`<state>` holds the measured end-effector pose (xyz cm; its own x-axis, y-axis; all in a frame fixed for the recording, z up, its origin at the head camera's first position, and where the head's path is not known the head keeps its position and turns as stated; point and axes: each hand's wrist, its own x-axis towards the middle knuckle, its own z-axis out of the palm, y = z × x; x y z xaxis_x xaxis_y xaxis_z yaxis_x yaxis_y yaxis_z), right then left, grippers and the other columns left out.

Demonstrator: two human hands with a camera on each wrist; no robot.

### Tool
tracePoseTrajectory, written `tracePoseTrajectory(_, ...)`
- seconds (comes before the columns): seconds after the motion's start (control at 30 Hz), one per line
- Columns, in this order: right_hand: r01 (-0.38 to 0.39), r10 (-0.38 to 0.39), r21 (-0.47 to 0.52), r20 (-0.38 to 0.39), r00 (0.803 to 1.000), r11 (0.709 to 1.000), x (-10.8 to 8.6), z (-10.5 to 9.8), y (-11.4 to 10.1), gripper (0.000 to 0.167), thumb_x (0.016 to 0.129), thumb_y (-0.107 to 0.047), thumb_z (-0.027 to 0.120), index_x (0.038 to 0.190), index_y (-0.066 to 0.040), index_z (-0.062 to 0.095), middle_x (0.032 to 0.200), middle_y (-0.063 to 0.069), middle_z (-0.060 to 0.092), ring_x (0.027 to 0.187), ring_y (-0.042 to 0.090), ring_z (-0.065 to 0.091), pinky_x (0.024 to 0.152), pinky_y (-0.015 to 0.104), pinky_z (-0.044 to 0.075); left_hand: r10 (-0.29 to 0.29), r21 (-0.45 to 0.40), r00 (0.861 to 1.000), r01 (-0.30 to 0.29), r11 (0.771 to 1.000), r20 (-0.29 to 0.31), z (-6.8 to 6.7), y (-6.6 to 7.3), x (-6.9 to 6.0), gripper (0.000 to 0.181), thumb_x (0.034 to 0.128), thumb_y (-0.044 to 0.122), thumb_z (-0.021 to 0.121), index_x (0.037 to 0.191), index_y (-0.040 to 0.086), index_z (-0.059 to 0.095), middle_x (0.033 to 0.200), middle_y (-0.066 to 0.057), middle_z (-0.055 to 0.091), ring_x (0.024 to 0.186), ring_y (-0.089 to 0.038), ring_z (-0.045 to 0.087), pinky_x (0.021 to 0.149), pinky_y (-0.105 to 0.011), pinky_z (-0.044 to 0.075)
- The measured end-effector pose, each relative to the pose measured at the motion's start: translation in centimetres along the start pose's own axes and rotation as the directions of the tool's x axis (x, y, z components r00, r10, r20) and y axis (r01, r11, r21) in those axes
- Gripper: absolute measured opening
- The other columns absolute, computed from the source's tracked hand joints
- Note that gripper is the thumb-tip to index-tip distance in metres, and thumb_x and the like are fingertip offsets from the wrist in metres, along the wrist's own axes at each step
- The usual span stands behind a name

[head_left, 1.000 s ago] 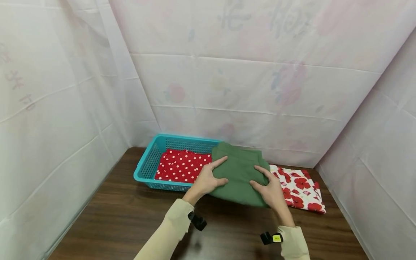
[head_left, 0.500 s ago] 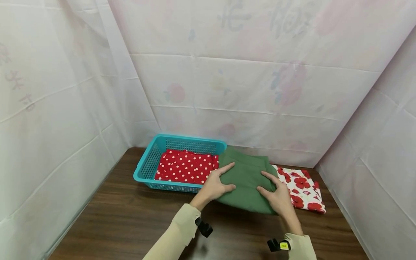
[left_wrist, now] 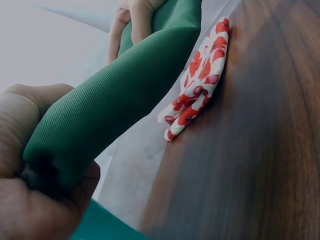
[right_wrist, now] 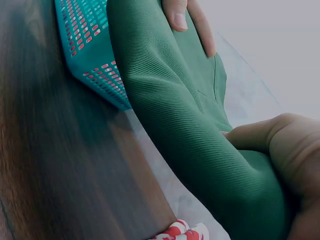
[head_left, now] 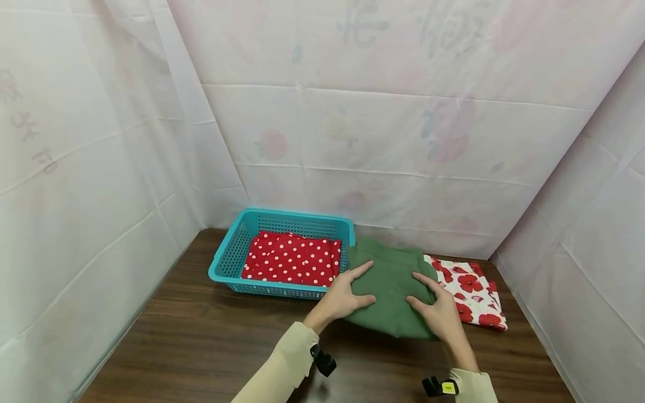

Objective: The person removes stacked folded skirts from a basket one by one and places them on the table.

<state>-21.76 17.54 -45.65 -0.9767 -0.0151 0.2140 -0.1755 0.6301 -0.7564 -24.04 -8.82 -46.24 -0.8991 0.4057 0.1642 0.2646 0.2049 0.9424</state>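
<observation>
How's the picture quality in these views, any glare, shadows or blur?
Head view: pale sheen on the table, dark shadow below the green cloth; left wrist view: dim, deep shadow inside the left grip; right wrist view: cloth ribbing clear, white sheet behind washed out.

The right hand (right_wrist: 295,152) grips a green ribbed cloth (right_wrist: 165,110), and the left hand (right_wrist: 176,12) holds its farther part. Partly behind it, a teal perforated basket (right_wrist: 90,62) stands on the wooden table (right_wrist: 65,160); red-and-white fabric (right_wrist: 181,231) shows below.
</observation>
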Motion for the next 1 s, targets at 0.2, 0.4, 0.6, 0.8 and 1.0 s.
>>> tracePoseTrajectory(0.2, -0.007, 0.007, -0.024, -0.010, 1.000, 1.000, -0.4, -0.5, 0.8, 0.054, 0.093, -0.017, 0.078, 0.144, -0.012, 0.061, 0.151, 0.026, 0.052, 0.138, 0.045, 0.049, 0.105, 0.064, 0.045, -0.014, 0.043, 1.000, 0.014, 0.999, -0.002, 1.5, -0.3, 0.3, 0.076, 0.0928, 0.025, 0.078, 0.159, 0.024, 0.041, 0.160, -0.009, 0.045, 0.143, -0.032, 0.047, 0.109, -0.051, 0.049)
tracePoseTrajectory(0.4, -0.048, 0.047, -0.035, -0.009, 0.999, 0.998, -0.8, -0.6, 1.6, 0.055, 0.093, -0.019, 0.079, 0.144, -0.013, 0.060, 0.153, 0.025, 0.051, 0.140, 0.046, 0.047, 0.107, 0.065, 0.042, 0.035, 0.082, 0.999, -0.035, 0.996, 0.003, 2.5, -0.8, 0.5, 0.066, 0.0996, 0.029, 0.069, 0.159, 0.017, 0.042, 0.161, -0.011, 0.044, 0.146, -0.033, 0.045, 0.113, -0.054, 0.045)
tracePoseTrajectory(0.6, -0.040, 0.039, -0.059, -0.028, 0.999, 0.997, -1.1, -0.4, 2.6, 0.054, 0.092, -0.014, 0.079, 0.142, -0.010, 0.062, 0.149, 0.026, 0.054, 0.136, 0.046, 0.051, 0.105, 0.064, 0.046, 0.005, 0.121, 1.000, -0.007, 0.993, 0.016, 3.5, -1.7, 0.5, 0.061, 0.1045, 0.034, 0.060, 0.160, 0.018, 0.040, 0.162, -0.011, 0.043, 0.149, -0.035, 0.040, 0.116, -0.056, 0.041)
tracePoseTrajectory(0.8, -0.039, 0.038, -0.051, -0.026, 0.999, 0.998, -1.1, 0.0, 3.9, 0.054, 0.091, -0.012, 0.079, 0.142, -0.009, 0.062, 0.149, 0.027, 0.054, 0.134, 0.045, 0.053, 0.102, 0.063, 0.048, -0.019, 0.167, 1.000, 0.015, 0.986, 0.023, 4.2, -2.6, 0.4, 0.062, 0.1040, 0.031, 0.060, 0.160, 0.017, 0.039, 0.162, -0.014, 0.041, 0.148, -0.035, 0.041, 0.114, -0.056, 0.042)
tracePoseTrajectory(1.0, -0.057, 0.056, -0.045, -0.018, 0.998, 0.997, -0.7, 0.5, 4.9, 0.054, 0.092, -0.010, 0.078, 0.143, -0.010, 0.061, 0.151, 0.026, 0.052, 0.138, 0.044, 0.050, 0.106, 0.063, 0.045, -0.033, 0.202, 0.999, 0.032, 0.979, 0.002, 4.8, -3.7, 0.5, 0.063, 0.1033, 0.026, 0.061, 0.161, 0.015, 0.037, 0.161, -0.022, 0.038, 0.148, -0.041, 0.039, 0.112, -0.058, 0.043)
